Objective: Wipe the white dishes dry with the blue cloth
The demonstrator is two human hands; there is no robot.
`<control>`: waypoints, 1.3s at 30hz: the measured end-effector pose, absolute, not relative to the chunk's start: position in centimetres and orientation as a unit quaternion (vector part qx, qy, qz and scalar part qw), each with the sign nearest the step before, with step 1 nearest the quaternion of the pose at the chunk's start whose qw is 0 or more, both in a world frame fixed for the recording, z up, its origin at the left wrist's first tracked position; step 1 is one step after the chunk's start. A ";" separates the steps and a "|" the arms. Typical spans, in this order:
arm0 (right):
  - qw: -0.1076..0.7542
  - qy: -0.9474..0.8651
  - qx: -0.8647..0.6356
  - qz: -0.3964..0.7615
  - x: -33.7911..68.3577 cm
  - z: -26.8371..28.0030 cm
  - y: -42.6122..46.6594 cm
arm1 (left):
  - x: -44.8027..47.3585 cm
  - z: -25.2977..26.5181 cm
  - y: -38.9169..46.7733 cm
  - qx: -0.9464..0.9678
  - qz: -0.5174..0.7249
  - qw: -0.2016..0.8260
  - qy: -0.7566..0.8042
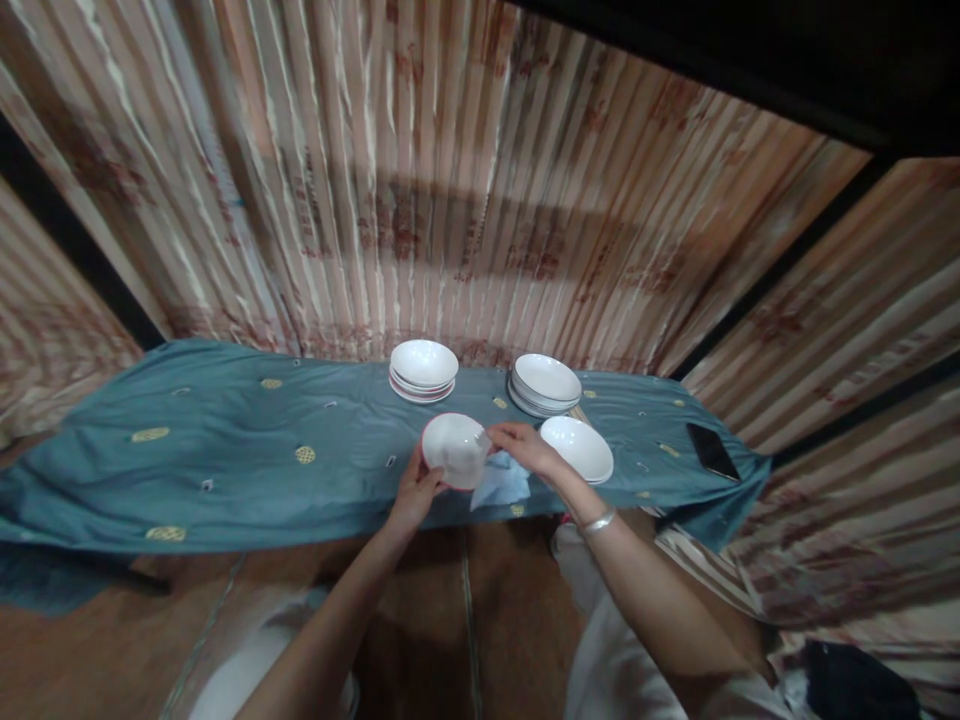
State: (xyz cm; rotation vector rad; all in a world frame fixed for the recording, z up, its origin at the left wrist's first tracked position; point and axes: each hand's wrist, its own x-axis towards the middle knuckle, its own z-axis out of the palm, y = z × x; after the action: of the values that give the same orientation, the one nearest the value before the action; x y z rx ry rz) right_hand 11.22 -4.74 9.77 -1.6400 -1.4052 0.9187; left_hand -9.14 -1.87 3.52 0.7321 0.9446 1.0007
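Observation:
A white bowl (452,445) with a red rim is tilted toward me above the front of the table. My left hand (417,486) grips its lower left edge, thumb on the inside. At the bowl's right rim, the bent fingers of my right hand (521,444) pinch a light blue cloth (502,482), which hangs down beside the bowl. Just right of that hand lie white oval dishes (577,448), partly behind my wrist.
Behind the bowl stand a stack of white bowls and plates (424,363) and, further right, another stack with dark rims (547,380). A black phone (712,452) lies at the right end of the green tablecloth (240,440). Striped curtains (465,220) and dark poles (795,260) surround the table.

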 end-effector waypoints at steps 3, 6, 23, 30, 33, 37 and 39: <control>0.388 -0.551 -0.654 0.344 10.2 10.4 -2.9 | -9.2 3.2 -1.4 0.340 0.456 0.702 0.428; 0.349 -0.582 -0.684 0.268 9.6 10.3 -1.6 | -9.7 2.7 -1.1 0.359 0.464 0.696 0.415; 0.178 -0.759 -0.623 0.064 6.2 9.4 -3.0 | -10.3 2.0 -1.3 0.406 0.484 0.662 0.404; 0.191 -0.759 -0.617 0.088 6.3 9.7 -0.5 | -10.3 1.8 -1.2 0.389 0.479 0.667 0.418; 0.249 -0.723 -0.621 0.173 7.7 11.2 0.5 | -10.3 1.5 -1.1 0.385 0.481 0.669 0.415; 0.182 -0.684 -0.687 0.163 9.1 14.2 1.0 | -10.5 1.6 -1.1 0.383 0.465 0.679 0.419; 0.133 -0.672 -0.721 0.100 9.2 15.7 0.8 | -10.5 1.8 -1.2 0.379 0.460 0.691 0.409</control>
State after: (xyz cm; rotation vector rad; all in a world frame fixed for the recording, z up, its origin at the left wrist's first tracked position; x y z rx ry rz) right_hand 9.24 0.84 15.71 -2.0921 -1.9495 0.2886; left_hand -10.53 -1.21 1.84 0.8464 0.9146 1.0292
